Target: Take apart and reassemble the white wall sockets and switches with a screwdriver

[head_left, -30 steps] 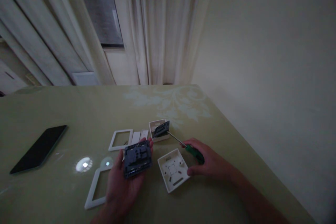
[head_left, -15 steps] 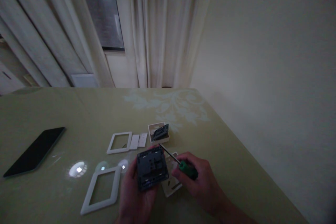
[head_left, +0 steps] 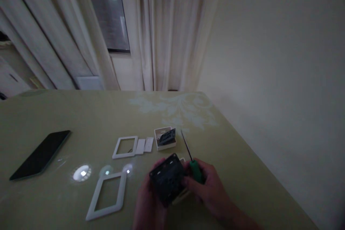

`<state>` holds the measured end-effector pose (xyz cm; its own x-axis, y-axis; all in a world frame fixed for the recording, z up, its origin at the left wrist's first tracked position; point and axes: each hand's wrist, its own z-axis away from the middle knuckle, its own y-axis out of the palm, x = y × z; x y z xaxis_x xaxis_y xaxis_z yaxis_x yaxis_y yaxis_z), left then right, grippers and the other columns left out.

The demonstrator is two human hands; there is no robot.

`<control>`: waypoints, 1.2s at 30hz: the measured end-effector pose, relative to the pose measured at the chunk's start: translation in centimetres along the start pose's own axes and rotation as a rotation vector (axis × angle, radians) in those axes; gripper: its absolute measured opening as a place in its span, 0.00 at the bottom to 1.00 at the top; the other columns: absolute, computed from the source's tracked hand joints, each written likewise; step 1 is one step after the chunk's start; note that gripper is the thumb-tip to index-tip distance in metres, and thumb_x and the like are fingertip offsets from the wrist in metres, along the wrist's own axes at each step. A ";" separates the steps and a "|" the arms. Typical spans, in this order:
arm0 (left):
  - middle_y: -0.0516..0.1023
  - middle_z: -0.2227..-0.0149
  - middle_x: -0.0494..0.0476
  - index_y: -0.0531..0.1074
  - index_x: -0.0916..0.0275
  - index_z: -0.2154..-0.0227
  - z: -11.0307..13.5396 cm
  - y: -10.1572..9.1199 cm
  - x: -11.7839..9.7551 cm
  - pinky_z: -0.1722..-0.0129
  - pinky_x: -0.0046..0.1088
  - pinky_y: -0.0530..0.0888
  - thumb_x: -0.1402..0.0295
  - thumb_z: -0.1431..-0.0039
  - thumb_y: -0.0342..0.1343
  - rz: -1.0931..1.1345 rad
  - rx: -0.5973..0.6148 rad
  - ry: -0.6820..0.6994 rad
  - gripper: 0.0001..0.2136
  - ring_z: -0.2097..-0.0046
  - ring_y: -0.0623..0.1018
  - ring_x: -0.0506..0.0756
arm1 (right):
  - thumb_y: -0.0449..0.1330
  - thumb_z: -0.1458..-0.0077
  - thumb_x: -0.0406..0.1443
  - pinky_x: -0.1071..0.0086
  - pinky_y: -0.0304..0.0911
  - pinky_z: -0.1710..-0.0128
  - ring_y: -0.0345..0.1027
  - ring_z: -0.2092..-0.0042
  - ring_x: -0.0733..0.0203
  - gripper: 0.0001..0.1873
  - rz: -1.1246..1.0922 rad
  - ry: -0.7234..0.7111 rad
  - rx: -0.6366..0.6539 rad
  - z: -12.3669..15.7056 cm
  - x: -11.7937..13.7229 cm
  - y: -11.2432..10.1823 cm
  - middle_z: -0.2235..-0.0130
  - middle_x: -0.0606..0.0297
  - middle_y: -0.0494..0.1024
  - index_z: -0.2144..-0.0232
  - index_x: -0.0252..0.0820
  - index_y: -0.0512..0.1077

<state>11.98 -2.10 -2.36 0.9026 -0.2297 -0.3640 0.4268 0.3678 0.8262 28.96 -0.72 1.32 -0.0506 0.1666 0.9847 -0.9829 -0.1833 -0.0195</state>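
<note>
My left hand is wrapped round a dark square wall-switch module, which is tilted. In my right hand is a screwdriver with a green handle, its thin shaft pointing up and away, clear of the module. The right thumb and fingers also touch the module's right edge. Mostly hidden beneath it, a white plate-like part shows at the edges. Farther off stands a small white box with a second dark module leaning in it.
Two white square frames, a far one and a near one, lie on the table. Small white rectangular pieces are beside the far frame. A dark tablet-like slab lies at left. The wall borders the right side.
The module has turned and shifted right in my left hand. The screwdriver has swung from leaning left over the module's edge to pointing away. My right fingers have come onto the module.
</note>
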 end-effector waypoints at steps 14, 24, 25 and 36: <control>0.81 0.68 0.58 0.76 0.55 0.70 1.4 -7.6 -14.3 0.61 0.39 0.75 0.56 0.29 0.44 -2.265 -0.139 0.878 0.19 0.64 0.81 0.63 | 0.68 0.44 0.51 0.74 0.57 0.81 0.60 0.78 0.67 0.20 0.215 -0.173 -0.159 -2.6 0.6 -4.0 0.74 0.68 0.74 0.63 0.40 0.79; 0.79 0.64 0.60 0.77 0.57 0.65 -0.3 -10.8 -13.7 0.57 0.40 0.76 0.65 0.25 0.44 -2.344 0.095 1.131 0.17 0.62 0.78 0.61 | 0.66 0.43 0.51 0.73 0.60 0.81 0.67 0.79 0.65 0.19 0.223 -0.164 -0.163 -2.2 0.0 -2.6 0.75 0.69 0.74 0.65 0.41 0.76; 0.79 0.64 0.59 0.76 0.57 0.65 -0.3 -10.5 -13.7 0.57 0.40 0.76 0.65 0.25 0.44 -2.311 0.101 1.138 0.16 0.62 0.78 0.61 | 0.67 0.44 0.51 0.73 0.61 0.81 0.67 0.79 0.64 0.19 0.232 -0.161 -0.159 -2.2 0.1 -2.5 0.74 0.68 0.74 0.65 0.41 0.76; 0.81 0.64 0.54 0.71 0.53 0.59 0.7 -9.7 -14.9 0.65 0.33 0.77 0.55 0.24 0.43 -1.876 -0.229 1.027 0.15 0.63 0.82 0.59 | 0.64 0.43 0.50 0.72 0.61 0.81 0.69 0.78 0.62 0.17 0.283 -0.112 -0.072 -2.6 -0.5 -2.3 0.74 0.68 0.74 0.66 0.42 0.74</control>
<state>-5.67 -2.88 -4.67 -0.8095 0.0547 -0.5846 0.5452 0.4397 -0.7137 30.81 2.18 0.41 -0.3081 0.0100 0.9513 -0.9427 -0.1373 -0.3039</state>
